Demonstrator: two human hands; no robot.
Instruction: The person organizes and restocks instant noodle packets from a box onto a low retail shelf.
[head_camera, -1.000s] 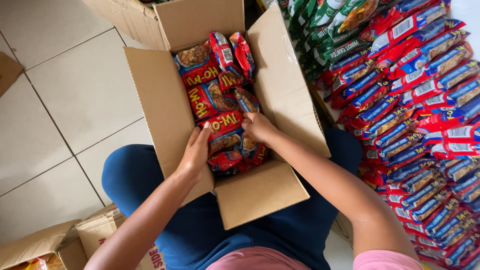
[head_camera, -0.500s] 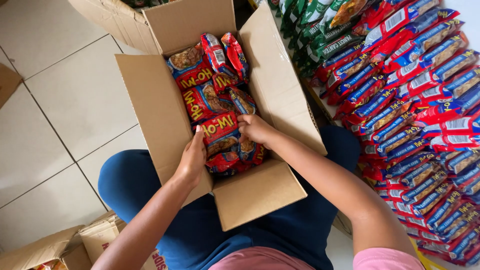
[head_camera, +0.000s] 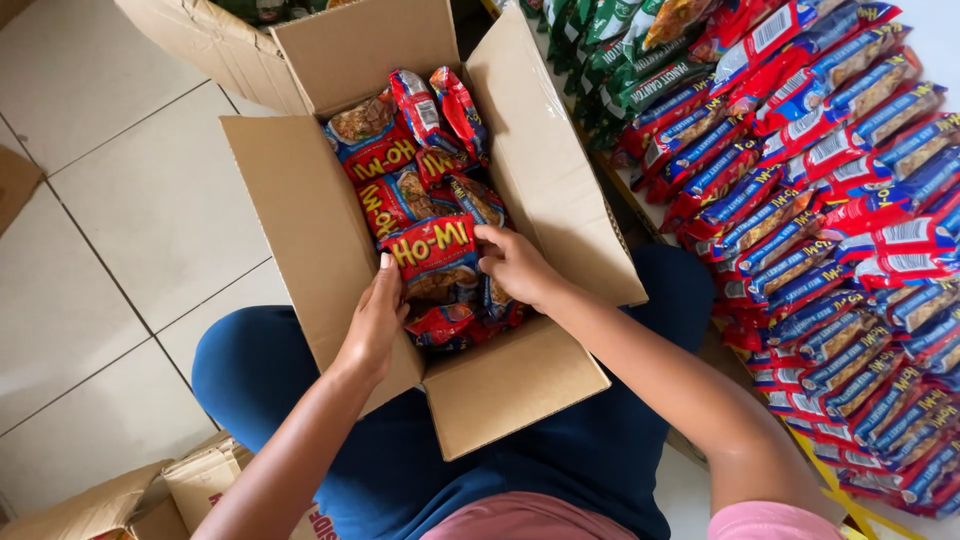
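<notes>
Both hands, left (head_camera: 375, 325) and right (head_camera: 512, 265), clasp red noodle packet (head_camera: 432, 255) inside cardboard box (head_camera: 300, 230).

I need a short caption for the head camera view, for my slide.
Both hands, left hand and right hand, hold a red snack packet inside an open cardboard box on the lap.

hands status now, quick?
Left hand: curled on the red noodle packet in the cardboard box.
Right hand: closed on that packet's other side.

Access into the cardboard box (head_camera: 300, 230) is open from above only. Sideways passage is blocked by raised flaps; stacked noodle packets (head_camera: 830, 230) obstruct the right side.
</notes>
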